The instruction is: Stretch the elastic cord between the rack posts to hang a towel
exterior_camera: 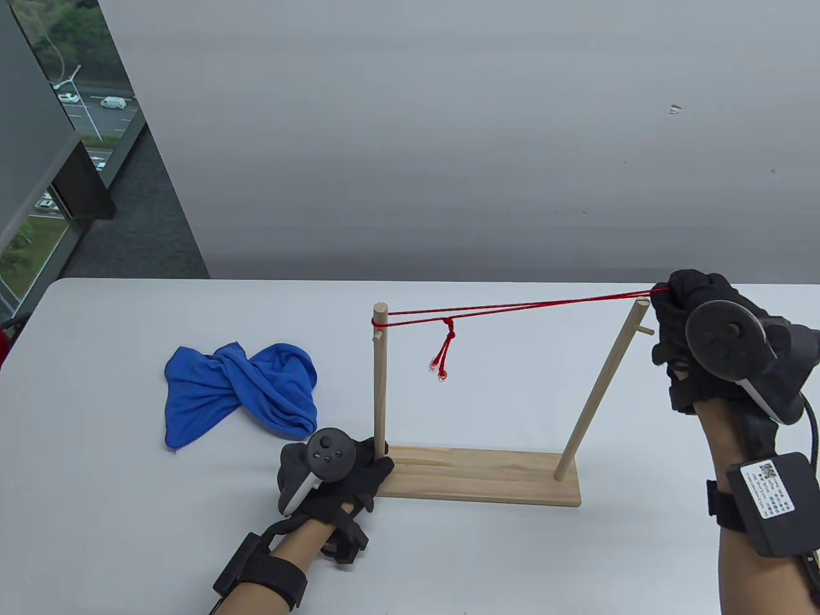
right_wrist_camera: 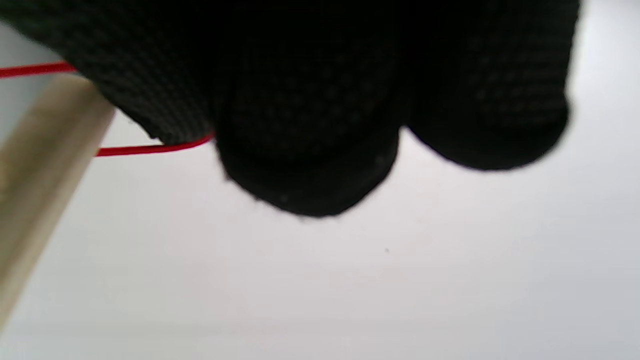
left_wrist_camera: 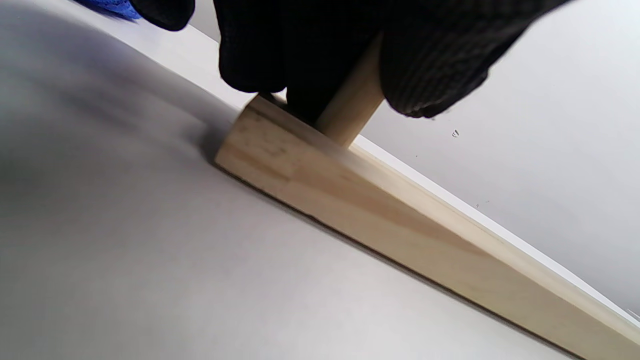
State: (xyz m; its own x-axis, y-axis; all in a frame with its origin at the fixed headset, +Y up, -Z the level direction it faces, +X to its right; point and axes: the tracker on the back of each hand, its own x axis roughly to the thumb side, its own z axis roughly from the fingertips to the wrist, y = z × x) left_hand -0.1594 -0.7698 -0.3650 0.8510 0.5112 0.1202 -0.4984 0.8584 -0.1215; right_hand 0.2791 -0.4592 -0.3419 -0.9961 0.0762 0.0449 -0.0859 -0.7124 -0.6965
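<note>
Red elastic cord [exterior_camera: 519, 306], looped round the left post [exterior_camera: 380, 378], runs taut to the right hand [exterior_camera: 698, 339] pinching it above the right post [exterior_camera: 599, 391], while the left hand [exterior_camera: 333, 477] grips the left post's foot on the wooden base [exterior_camera: 487, 477], the blue towel [exterior_camera: 240, 391] crumpled nearby on the table [exterior_camera: 128, 525].

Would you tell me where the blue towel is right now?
In the table view, the blue towel lies crumpled on the table, left of the rack's left post.

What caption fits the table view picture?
Right hand pulls red cord toward right post; left hand steadies rack.
</note>
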